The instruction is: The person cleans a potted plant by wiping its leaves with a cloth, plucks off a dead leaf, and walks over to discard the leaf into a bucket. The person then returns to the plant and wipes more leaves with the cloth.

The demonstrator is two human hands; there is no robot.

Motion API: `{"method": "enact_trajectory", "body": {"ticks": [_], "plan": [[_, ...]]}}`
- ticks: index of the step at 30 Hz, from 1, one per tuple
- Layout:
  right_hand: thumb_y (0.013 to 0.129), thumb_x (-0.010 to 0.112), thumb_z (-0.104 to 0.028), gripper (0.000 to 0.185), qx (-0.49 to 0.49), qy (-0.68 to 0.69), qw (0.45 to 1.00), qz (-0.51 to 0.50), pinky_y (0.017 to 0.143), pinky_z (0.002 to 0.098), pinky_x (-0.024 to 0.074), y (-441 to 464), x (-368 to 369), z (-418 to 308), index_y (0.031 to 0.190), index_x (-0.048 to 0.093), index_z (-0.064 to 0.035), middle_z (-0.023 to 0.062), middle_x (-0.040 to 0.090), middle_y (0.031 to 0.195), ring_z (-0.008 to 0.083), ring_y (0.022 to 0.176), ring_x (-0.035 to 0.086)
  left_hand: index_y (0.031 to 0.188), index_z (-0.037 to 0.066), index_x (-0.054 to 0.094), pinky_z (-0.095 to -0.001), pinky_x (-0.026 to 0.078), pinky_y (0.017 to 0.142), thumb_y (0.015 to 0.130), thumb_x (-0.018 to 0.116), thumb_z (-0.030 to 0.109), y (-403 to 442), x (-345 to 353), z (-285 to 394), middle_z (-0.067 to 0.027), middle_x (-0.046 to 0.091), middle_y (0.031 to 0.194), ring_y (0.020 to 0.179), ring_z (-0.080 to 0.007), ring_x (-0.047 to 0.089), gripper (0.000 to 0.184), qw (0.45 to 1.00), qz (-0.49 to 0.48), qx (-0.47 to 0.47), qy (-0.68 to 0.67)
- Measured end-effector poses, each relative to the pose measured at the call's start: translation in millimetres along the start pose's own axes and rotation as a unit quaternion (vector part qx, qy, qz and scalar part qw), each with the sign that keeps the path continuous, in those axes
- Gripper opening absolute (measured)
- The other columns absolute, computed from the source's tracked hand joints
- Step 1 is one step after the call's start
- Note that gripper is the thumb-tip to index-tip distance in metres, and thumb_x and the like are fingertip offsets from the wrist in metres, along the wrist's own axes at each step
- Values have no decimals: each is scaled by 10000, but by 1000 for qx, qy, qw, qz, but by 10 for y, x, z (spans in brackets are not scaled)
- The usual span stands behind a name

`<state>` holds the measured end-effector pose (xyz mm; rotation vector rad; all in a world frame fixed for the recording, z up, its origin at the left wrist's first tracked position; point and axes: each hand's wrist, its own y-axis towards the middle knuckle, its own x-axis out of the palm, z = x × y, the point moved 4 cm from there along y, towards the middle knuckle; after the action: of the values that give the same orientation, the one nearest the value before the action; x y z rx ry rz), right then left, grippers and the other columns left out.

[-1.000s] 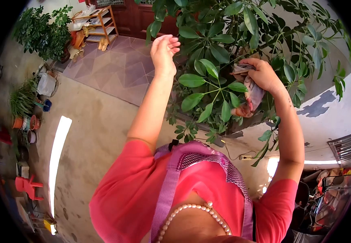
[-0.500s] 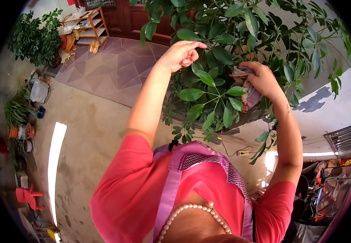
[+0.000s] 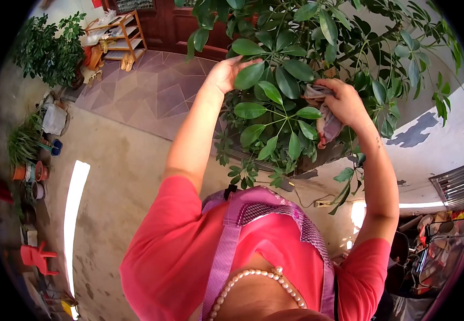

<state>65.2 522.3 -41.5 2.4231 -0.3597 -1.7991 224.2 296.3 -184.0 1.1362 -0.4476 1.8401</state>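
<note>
A large leafy potted plant (image 3: 288, 83) with broad glossy green leaves fills the upper middle of the head view. At its left side is my left hand (image 3: 227, 75), palm up, with its fingers stretched out and partly hidden behind a broad leaf (image 3: 248, 76). My right hand (image 3: 344, 102), on the plant's other side, is closed round a crumpled greyish-pink cloth (image 3: 329, 125). The cloth hangs down among the leaves. A lower spray of leaves (image 3: 284, 119) spreads out between both hands.
A wooden shoe rack (image 3: 126, 37) stands by the red door at upper left. Small flowerpots (image 3: 41, 171) and a red plastic chair (image 3: 37, 258) line the left side. A cable with a socket (image 3: 324, 203) lies on the concrete floor. Clutter (image 3: 430, 251) fills the lower right.
My left hand has gone from a pointing, curled shape to stretched fingers under a leaf, and the nearby leaves have shifted. My right hand stays almost in place with the cloth.
</note>
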Motion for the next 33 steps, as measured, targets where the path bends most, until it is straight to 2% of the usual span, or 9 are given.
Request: {"method": "enact_trajectory", "body": {"ticks": [6, 7, 11, 14, 18, 21, 26, 30, 33], "plan": [[710, 487, -27, 414, -24, 48, 998, 15, 855, 351, 464, -34, -70, -67, 1105, 608, -42, 178, 621, 1042, 327, 950, 604, 1182, -1, 551, -245, 518, 678, 905, 545, 223, -223, 786, 70, -103, 651, 897, 769, -177, 617, 356, 933, -352, 60, 34], [710, 487, -24, 413, -29, 52, 998, 15, 852, 347, 467, -42, -80, -74, 1105, 607, -37, 179, 621, 1044, 324, 947, 607, 1171, 56, 561, -182, 410, 489, 875, 607, 274, -132, 748, 77, -39, 569, 748, 567, -140, 524, 370, 938, -265, 168, 145], [705, 487, -11, 417, -14, 90, 996, 9, 841, 335, 475, -56, -56, -56, 1105, 606, -26, 173, 626, 1046, 306, 939, 619, 840, 108, 548, -390, 461, 642, 897, 537, 459, 81, 984, -56, -117, 558, 814, 714, -267, 551, 356, 989, 0, 143, -26], [702, 488, -5, 425, -28, 91, 995, 12, 837, 327, 479, -99, -69, -72, 1109, 606, -26, 171, 627, 1043, 298, 931, 624, 1135, 147, 513, -394, 435, 888, 920, 492, 447, 439, 758, -195, -165, 529, 1168, 1014, -297, 530, 370, 963, -115, 192, -148], [709, 467, 24, 413, -36, 176, 983, 42, 846, 301, 471, -199, -172, -143, 1097, 605, -7, 150, 639, 1015, 232, 926, 627, 1287, 174, 439, -439, 391, 966, 917, 525, 317, 435, 546, -194, -90, 390, 1387, 1180, -297, 443, 406, 949, -179, 211, -154], [730, 437, 61, 416, -18, 280, 954, 104, 864, 256, 448, -272, -301, -122, 1112, 597, 17, 94, 640, 1057, 144, 954, 600, 1332, 193, 409, -466, 407, 960, 884, 537, 186, -75, 999, -74, -20, 305, 1463, 1270, -310, 370, 466, 933, -229, 271, -56], [757, 409, 85, 458, -97, 437, 860, 244, 908, 244, 421, -243, -630, -378, 1182, 561, 14, 76, 603, 1128, 122, 1015, 564, 1361, 184, 346, -521, 373, 1031, 923, 503, 227, -62, 1046, 79, -29, 260, 1478, 1327, -274, 300, 467, 904, -235, 352, 58], [711, 444, 117, 523, -273, 133, 911, 281, 913, 293, 426, -26, -635, -989, 1184, 573, -68, 120, 518, 1191, 254, 1088, 535, 1346, 149, 358, -561, 385, 1010, 947, 468, 278, -72, 1124, 133, -35, 276, 1460, 1336, -263, 288, 434, 929, -237, 258, -122], [680, 597, -1, 505, -377, -163, 871, 271, 819, 323, 492, 252, -290, -1267, 1174, 570, -100, 85, 510, 1176, 263, 1046, 520, 1310, 130, 392, -438, 419, 1001, 968, 409, 350, -285, 1398, 101, -60, 396, 1372, 1277, -222, 375, 407, 945, -183, 255, -96]]}}
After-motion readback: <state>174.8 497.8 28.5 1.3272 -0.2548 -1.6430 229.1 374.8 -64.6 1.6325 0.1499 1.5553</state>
